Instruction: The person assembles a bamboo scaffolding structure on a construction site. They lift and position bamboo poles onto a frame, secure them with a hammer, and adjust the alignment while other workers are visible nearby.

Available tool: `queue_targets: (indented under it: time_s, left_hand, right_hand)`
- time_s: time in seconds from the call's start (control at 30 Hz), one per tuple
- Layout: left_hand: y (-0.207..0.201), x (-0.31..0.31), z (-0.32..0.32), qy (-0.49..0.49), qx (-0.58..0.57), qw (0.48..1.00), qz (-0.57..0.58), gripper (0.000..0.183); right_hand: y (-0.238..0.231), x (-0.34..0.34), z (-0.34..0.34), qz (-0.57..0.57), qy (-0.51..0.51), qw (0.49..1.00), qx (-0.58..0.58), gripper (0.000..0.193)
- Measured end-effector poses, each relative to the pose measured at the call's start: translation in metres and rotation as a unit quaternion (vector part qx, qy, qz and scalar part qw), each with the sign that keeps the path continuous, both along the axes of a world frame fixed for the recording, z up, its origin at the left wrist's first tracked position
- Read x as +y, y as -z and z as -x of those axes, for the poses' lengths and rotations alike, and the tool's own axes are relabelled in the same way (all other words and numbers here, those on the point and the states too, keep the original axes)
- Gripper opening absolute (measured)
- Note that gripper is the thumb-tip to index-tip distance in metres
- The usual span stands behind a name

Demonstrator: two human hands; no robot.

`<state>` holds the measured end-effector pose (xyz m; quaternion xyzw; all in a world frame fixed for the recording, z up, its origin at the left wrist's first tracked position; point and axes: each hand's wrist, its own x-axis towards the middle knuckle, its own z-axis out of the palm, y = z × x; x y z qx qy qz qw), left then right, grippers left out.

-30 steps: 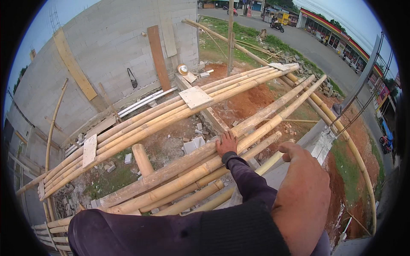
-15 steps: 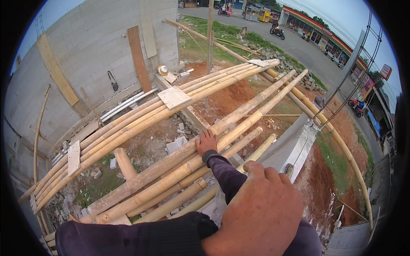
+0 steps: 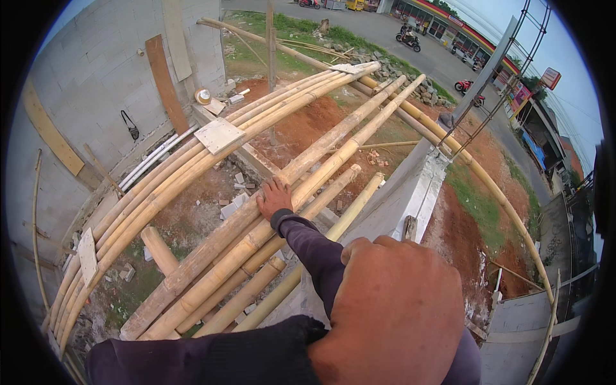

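My right hand (image 3: 274,196) lies palm down on a thick bamboo pole (image 3: 215,239), fingers spread over its top. Its dark purple sleeve (image 3: 312,239) runs back behind my left hand. Large in the foreground, my left hand (image 3: 391,314) crosses from the lower left, knuckles up and fingers curled under. The fingertips are hidden, so I cannot make out what they grip. Beside the touched pole lies a second bamboo pole (image 3: 256,235). Shorter bamboo pieces (image 3: 249,295) lie nearer to me. A cut bamboo stub (image 3: 159,249) sits on the left.
Bundled bamboo poles (image 3: 157,192) with plywood pieces (image 3: 219,135) span the left. A concrete block wall (image 3: 99,83) stands behind. To the right are a concrete beam (image 3: 410,192), steel rebar (image 3: 497,109) and a curved bamboo pole (image 3: 507,196). Rubble and red soil lie below; a road (image 3: 378,38) runs beyond.
The view has swung right and tilted down, shifting the scene left and up. My right hand remains at the same spot on the pole. Motorbikes have moved along the road.
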<state>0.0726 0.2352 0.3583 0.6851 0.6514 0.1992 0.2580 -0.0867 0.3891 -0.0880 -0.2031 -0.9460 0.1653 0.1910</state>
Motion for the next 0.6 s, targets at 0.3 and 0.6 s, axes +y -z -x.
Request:
queue_targets:
  time_s: [0.3, 0.6]
  left_hand:
    - [0.008, 0.02, -0.022, 0.0, -0.005, 0.983, -0.181, 0.013]
    - [-0.004, 0.014, -0.033, 0.09, -0.002, 0.992, -0.092, 0.014]
  right_hand:
    - [-0.007, -0.002, 0.003, 0.01, 0.018, 0.998, -0.062, 0.049]
    - [-0.001, -0.001, 0.003, 0.004, 0.013, 0.999, -0.034, 0.047]
